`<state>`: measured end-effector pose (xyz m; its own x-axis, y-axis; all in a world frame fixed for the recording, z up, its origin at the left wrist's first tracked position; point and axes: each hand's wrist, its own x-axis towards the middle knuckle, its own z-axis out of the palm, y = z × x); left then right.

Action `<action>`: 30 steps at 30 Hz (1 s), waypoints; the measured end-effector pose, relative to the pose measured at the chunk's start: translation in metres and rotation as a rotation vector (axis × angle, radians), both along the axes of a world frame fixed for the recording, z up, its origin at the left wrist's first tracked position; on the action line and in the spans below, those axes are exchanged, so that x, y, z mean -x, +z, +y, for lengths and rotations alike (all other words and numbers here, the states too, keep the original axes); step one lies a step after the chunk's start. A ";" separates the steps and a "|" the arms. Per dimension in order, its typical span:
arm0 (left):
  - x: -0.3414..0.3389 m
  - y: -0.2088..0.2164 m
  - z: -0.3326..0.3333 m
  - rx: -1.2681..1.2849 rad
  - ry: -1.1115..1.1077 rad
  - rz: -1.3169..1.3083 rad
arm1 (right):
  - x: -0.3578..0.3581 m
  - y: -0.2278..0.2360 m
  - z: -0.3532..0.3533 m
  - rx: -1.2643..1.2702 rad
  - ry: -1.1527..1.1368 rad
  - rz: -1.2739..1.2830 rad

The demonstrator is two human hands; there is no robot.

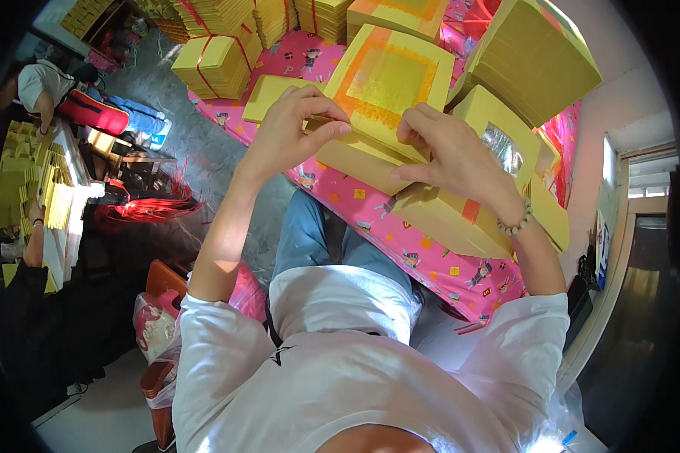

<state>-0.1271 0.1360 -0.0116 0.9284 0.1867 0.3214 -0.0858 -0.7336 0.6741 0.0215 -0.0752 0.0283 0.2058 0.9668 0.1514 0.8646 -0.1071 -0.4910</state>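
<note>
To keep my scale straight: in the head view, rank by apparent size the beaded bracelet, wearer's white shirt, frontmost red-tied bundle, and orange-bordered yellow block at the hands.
1. White shirt, though nearness to the camera enlarges it
2. Yellow block
3. Red-tied bundle
4. Beaded bracelet

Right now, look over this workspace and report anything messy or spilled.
The red strands off to the left stand out: they fan out in a loose tangle, unlike the tied yellow bundle. I see no obvious spill or damage on the yellow box at the left hand and right hand.
</note>
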 end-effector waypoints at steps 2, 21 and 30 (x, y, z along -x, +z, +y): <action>-0.001 0.000 0.002 0.015 -0.015 0.008 | 0.000 -0.001 0.000 0.002 -0.006 -0.013; -0.007 0.014 -0.007 -0.301 -0.037 0.001 | -0.024 0.002 0.006 0.016 0.079 0.167; -0.006 0.031 -0.015 -0.500 -0.096 -0.007 | 0.003 0.009 -0.003 -0.068 0.016 -0.280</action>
<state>-0.1209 0.1211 0.0197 0.9311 -0.0774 0.3564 -0.1717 -0.9552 0.2412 0.0188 -0.0777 0.0377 0.1321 0.9553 0.2647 0.9687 -0.0678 -0.2388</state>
